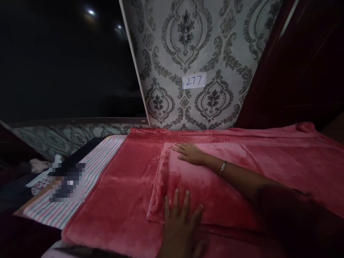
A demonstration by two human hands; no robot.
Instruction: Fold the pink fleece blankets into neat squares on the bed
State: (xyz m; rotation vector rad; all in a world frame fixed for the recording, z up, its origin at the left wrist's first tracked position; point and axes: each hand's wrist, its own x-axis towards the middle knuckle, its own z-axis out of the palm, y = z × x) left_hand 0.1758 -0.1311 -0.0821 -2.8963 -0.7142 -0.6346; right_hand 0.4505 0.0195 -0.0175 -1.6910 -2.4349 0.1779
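Note:
A folded piece of red-pink plush blanket (pixel 212 190) lies on a wider spread of the same plush fabric (pixel 120 186). My right hand (pixel 190 154), with a bracelet at the wrist, rests flat near the far left corner of the folded piece. Its fingers are stretched out to the left. Closer to me, my left hand (pixel 179 224) has its fingers spread over the near left part of that piece. Neither hand grips anything. The left edge of the folded piece looks thick and ruffled.
Beneath the plush fabric, a striped cloth (pixel 99 168) shows on the left, with a pixelated patch over part of it. A large dark screen (pixel 67 64) stands behind. The patterned wall carries a paper label (pixel 194 80) reading 277. A dark red panel (pixel 298 71) is at right.

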